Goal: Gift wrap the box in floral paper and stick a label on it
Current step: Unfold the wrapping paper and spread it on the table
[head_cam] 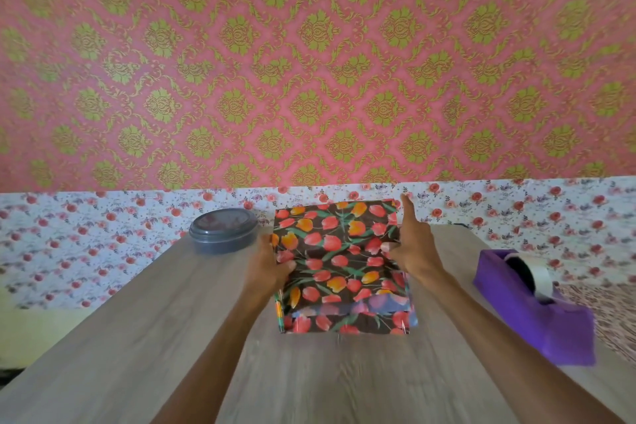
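Observation:
A box wrapped in dark floral paper with red and orange tulips (339, 262) stands on the wooden table (137, 337), its near face showing a strip of blue under the paper folds. My left hand (270, 267) grips the box's left side, thumb on the front face. My right hand (411, 244) is at the right side, thumb pressing the paper and index finger pointing up. No label is in view.
A purple tape dispenser (537, 303) with a roll of tape sits at the table's right. A round grey lidded container (223, 231) stands at the back left. Patterned wallpaper covers the wall behind the table.

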Available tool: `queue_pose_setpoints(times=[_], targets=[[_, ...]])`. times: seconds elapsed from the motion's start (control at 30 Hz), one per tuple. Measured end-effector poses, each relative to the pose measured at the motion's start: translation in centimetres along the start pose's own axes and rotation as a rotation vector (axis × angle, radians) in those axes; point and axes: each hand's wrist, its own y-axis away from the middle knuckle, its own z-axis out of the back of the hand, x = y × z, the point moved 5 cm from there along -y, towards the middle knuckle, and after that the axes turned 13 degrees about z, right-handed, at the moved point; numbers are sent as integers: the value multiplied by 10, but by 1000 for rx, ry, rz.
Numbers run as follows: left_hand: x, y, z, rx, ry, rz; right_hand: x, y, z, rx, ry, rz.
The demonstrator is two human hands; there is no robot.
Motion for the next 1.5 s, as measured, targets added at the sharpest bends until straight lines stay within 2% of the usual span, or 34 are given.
queue_pose_setpoints(times=[0.1, 0.27, 0.37, 0.4, 0.47, 0.57, 0.63, 0.77, 0.9, 0.97, 1.03, 1.1, 1.2, 1.3, 1.4, 1.5], targets=[[5, -3, -3, 54, 10, 61, -12, 1, -3, 64, 88, 25], [20, 5, -26, 150, 200, 258, -14, 16, -19, 148, 283, -25], [15, 12, -41, 226, 325, 328, 12, 28, -29, 137, 442, 131], [14, 14, -45, 269, 405, 367, 25, 33, -31, 109, 372, 209], [9, 18, -51, 356, 578, 444, 48, 47, -35, 66, 59, 315], [2, 15, -50, 412, 749, 494, 69, 68, -39, 81, -250, 351], [-3, 13, -48, 423, 820, 517, 74, 76, -38, 102, -296, 338], [-14, 20, -51, 467, 906, 555, 68, 76, -36, 49, -197, 365], [-23, 26, -57, 535, 976, 488, 59, 68, -32, -106, -186, 297], [-25, 28, -58, 563, 840, 382, 53, 62, -26, -164, -238, 214], [-25, 33, -58, 540, 598, 279, 46, 55, -22, -158, -288, 123], [-28, 41, -57, 492, 483, 234, 40, 50, -21, -125, -357, 47], [-38, 52, -57, 417, 528, 179, 32, 48, -21, -118, -476, -26], [-53, 53, -54, 310, 495, 35, 32, 46, -15, -169, -604, -14], [-66, 53, -50, 231, 351, -120, 37, 40, -2, -196, -682, 18], [-76, 57, -44, 104, 326, -142, 36, 33, 6, -217, -711, -32]])
